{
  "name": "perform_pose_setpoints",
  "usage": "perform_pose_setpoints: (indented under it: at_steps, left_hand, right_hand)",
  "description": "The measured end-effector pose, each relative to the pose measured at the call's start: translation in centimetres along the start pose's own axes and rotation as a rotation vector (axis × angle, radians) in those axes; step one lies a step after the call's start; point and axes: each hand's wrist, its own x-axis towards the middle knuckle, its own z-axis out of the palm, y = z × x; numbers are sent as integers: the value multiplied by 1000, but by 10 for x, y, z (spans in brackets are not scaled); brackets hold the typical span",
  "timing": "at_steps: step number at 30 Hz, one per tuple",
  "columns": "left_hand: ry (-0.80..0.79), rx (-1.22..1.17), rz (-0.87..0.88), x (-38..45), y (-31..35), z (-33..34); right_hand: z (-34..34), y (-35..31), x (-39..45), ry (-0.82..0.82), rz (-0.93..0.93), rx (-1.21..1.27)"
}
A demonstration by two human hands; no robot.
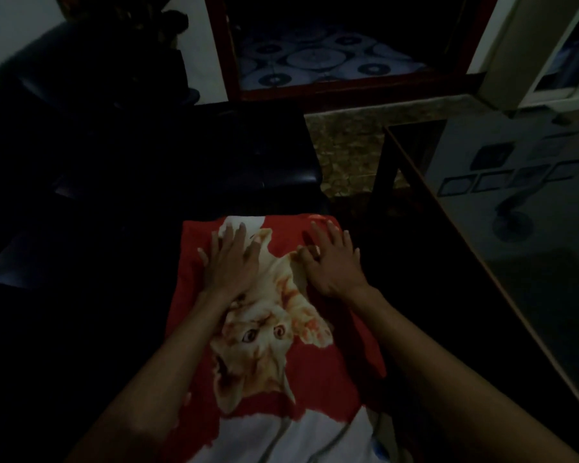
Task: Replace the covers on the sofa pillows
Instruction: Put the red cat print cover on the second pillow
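Observation:
A pillow in a red cover printed with an orange kitten (315, 369) lies flat in front of me on the dark sofa. My left hand (231, 262) rests palm down on its far left part, fingers spread and straight. My right hand (331, 262) lies palm down on the far right part, fingers straight too. Neither hand grips the fabric. A white patch of the print shows at the pillow's near end.
The dark leather sofa (114, 182) stretches to the left and behind the pillow. A glass-topped table (515, 228) with a wooden edge stands close on the right. Patterned floor (348, 152) lies between them. A doorway (331, 58) opens ahead. The room is dim.

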Motion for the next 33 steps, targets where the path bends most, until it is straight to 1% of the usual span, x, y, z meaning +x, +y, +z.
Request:
perform_pose_setpoints:
  at_steps: [3, 7, 9, 12, 13, 15, 16, 17, 18, 19, 20, 21, 22, 23, 25, 26, 28, 30, 31, 33]
  left_hand:
    - [4, -104, -108, 3, -28, 30]
    - [9, -179, -157, 9, -55, 41]
    - [-30, -206, -177, 24, -58, 38]
    - [-64, -220, -202, 32, -56, 36]
    - [-73, -223, -207, 32, -54, 33]
    - [-95, -224, -208, 32, -50, 29]
    - [-106, -227, -207, 32, -47, 25]
    - [-117, -235, -211, 33, -43, 21]
    - [-130, -241, -214, 35, -40, 17]
    - [-150, -234, -227, 37, -34, 13]
    - [-165, -213, -245, 39, -29, 9]
    - [-165, -177, -261, 41, -24, 6]
    - [-143, -153, -260, 43, -16, 1]
    - [-102, -150, -219, 46, -5, -4]
    - [10, -203, -22, 58, 22, -11]
    - [35, -228, 81, 66, 39, -14]
    - [-31, -267, 240, 84, 70, -21]
    - [-115, -286, 289, 97, 88, -20]
    - [-105, -290, 287, 101, 91, -19]
    - [-1, -335, 260, 105, 87, -11]
  right_hand:
    - [16, -9, 21, -45, -12, -60]
    - [55, -13, 15, 26, -39, -126]
    - [60, -13, 14, 14, -35, -156]
    - [54, -11, 17, -28, -35, -103]
    - [51, -8, 19, -18, -44, -60]
    - [42, -1, 20, 102, -33, 111]
    - [39, 4, 22, 185, 19, 247]
    - [35, 10, 26, 236, 115, 390]
    - [32, 17, 32, 228, 247, 508]
    - [28, 25, 38, 167, 373, 593]
    - [27, 32, 43, 96, 458, 648]
    - [26, 37, 47, 53, 480, 677]
    - [28, 41, 50, 46, 444, 699]
    - [27, 41, 51, 66, 380, 693]
    - [22, 34, 46, 147, 224, 637]
    - [21, 30, 41, 192, 142, 620]
    - [23, 22, 32, 254, 23, 535]
    - [25, 15, 22, 299, -51, 434]
    - [24, 13, 18, 311, -72, 398]
    - [19, 15, 18, 305, -61, 365]
